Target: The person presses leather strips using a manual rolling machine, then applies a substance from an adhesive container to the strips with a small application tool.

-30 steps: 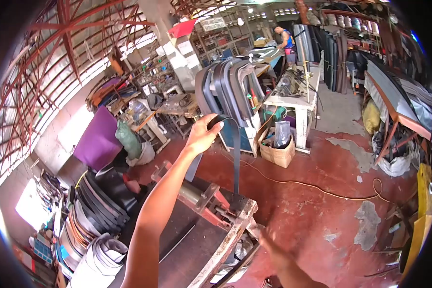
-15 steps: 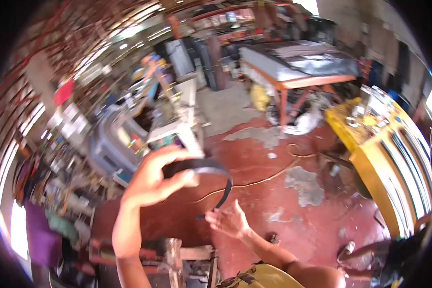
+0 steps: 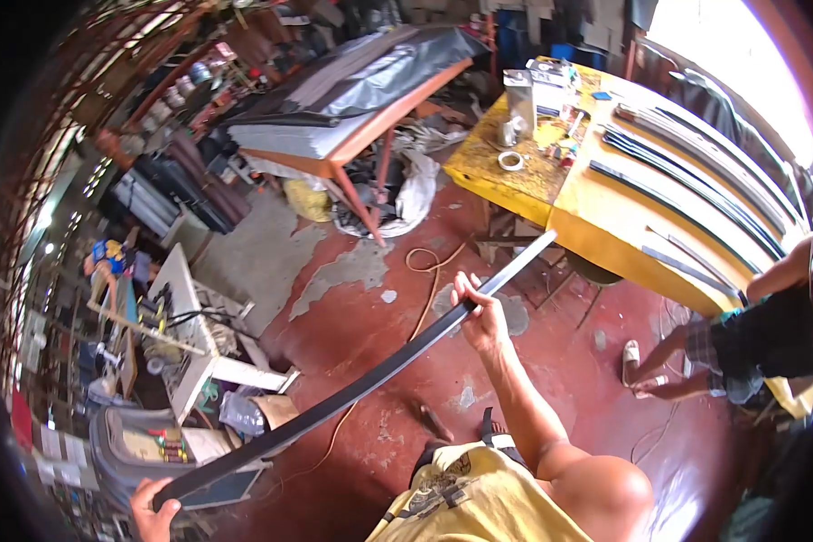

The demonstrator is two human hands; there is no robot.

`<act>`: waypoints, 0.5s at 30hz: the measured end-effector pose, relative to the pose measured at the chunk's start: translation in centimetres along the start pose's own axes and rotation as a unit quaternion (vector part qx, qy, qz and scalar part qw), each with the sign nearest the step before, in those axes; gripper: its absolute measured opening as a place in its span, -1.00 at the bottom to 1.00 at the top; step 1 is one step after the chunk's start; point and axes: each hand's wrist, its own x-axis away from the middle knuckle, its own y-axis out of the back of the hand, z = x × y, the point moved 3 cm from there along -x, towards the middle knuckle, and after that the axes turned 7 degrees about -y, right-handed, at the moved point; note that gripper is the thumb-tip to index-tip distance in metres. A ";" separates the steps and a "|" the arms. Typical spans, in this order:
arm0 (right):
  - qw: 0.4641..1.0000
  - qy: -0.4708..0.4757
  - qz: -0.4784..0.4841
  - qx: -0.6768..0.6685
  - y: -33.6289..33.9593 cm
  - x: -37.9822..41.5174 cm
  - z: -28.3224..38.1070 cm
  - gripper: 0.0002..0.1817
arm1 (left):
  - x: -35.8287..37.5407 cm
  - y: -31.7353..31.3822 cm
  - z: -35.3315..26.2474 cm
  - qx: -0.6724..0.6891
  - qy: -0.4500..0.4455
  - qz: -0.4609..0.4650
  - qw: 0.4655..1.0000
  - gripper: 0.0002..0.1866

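Note:
A long black strap, like a belt strip, stretches diagonally across my view in front of my body. At the lower left, my left hand is closed on one end of it, the thumb lying near the edge. My right hand grips the strap further along, fingers curled round it. Beyond that hand the free end sticks out, its surface shining pale, toward the corner of the yellow table. Between my hands the strap sags slightly.
Several dark strips lie on the yellow table, with a tape roll nearby. A person stands at the right. Sheets cover another table. A white bench stands left, and a cord crosses the red floor.
My view has turned right, bringing the yellow table closer. The strap was looped from my left hand; now it is stretched out. My right hand, open before, has closed on it.

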 end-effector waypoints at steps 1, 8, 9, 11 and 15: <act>1.000 0.021 0.000 0.013 -0.4 -0.9 0.8 -0.40 | -1.3 0.5 2.9 -0.014 -0.003 0.041 0.999 -0.58; 0.995 0.096 0.028 -0.027 -2.8 -6.6 2.0 -0.48 | -14.8 6.3 17.7 0.137 0.246 0.075 0.957 -0.61; 0.992 0.113 0.004 -0.049 -4.6 -6.2 1.4 -0.60 | -17.5 7.0 18.1 0.139 0.264 0.074 0.952 -0.61; 0.988 0.148 0.024 -0.026 -4.3 -8.7 0.8 -0.64 | -23.3 7.6 18.0 0.101 0.262 0.099 0.955 -0.61; 0.970 0.228 -0.077 0.045 -7.0 -12.4 -0.6 -0.60 | -34.5 5.3 16.3 0.048 0.248 0.149 0.956 -0.61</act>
